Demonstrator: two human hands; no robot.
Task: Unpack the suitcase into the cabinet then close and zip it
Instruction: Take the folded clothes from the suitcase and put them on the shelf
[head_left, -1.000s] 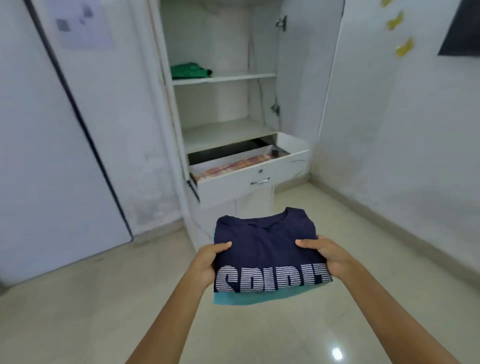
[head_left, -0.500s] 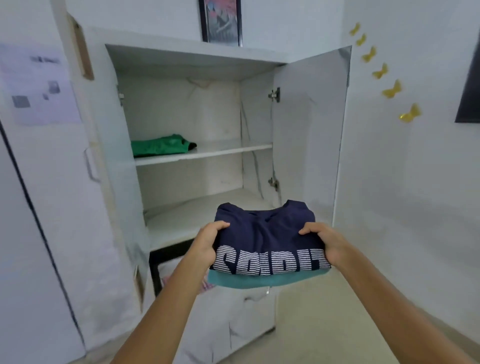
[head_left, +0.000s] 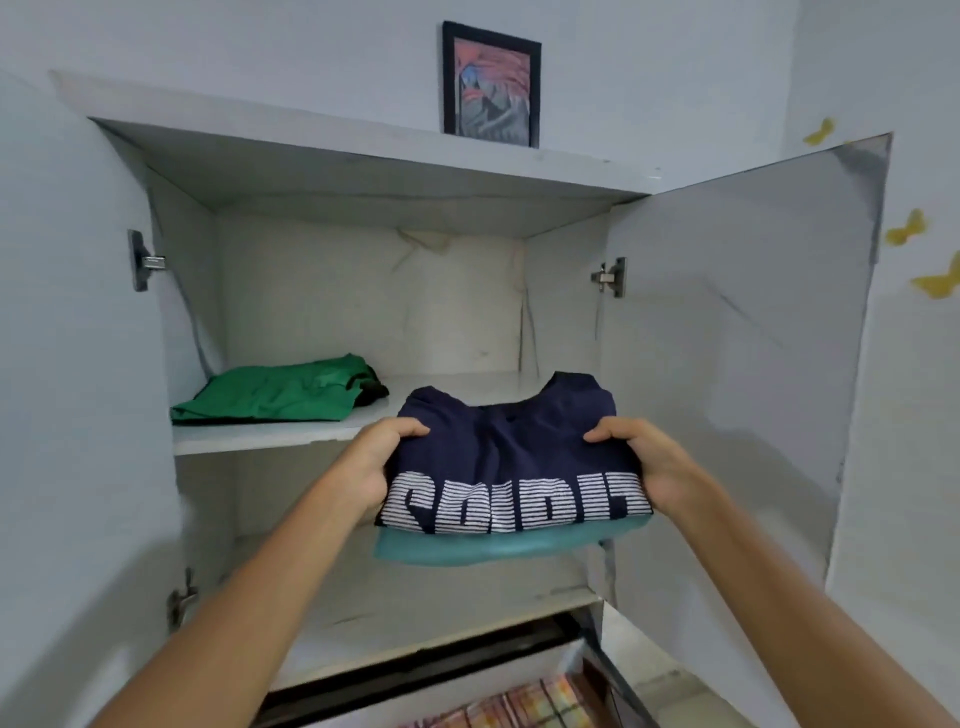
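a: so what's being held there in the middle of the frame?

b: a folded navy shirt with striped white lettering, stacked on a teal piece that peeks out underneath. left hand and right hand each clamp a side edge, thumbs on top, fingers tucked under.

a: tricky to carry?

b: doubt it. looks light and floppy, soft cotton i'd guess. the risk is the fold sagging or the teal layer sliding out, so gripping both sides with support below seems right.

a: where is it exactly?

b: in the air in front of the open cabinet, about level with the upper shelf, right of the green garment lying there. suitcase isn't in view.
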